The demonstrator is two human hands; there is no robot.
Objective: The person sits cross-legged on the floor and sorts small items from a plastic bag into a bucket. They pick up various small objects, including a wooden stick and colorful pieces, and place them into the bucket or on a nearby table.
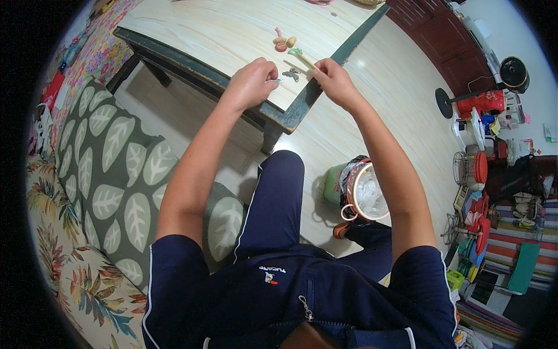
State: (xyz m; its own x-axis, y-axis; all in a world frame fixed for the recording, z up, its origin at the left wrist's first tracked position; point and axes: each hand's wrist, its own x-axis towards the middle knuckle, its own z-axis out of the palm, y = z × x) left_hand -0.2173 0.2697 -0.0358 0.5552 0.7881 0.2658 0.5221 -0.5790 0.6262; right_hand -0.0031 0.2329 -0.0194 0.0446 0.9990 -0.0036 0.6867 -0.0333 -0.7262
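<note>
Above the table's near right corner, both my hands are closed. Between the fingers of my right hand (335, 82) is a pale stick with a light green end (303, 57), slanting toward the table's middle. My left hand (253, 83) is pinched, and a small whitish bit shows at its fingertips, too small to name. Between the hands lie a small dark grey piece (290, 74) and, just beyond it, a thin brownish strip. Farther back sits a little cluster of small red, yellow and brown pieces (282, 43).
The wood-patterned table (192, 35) has a dark green frame. A leaf-patterned sofa (110, 174) stands to my left. Near my right leg is a lined waste bin (367, 192) beside a green container (333, 183). Racks and household goods (479, 168) line the right side.
</note>
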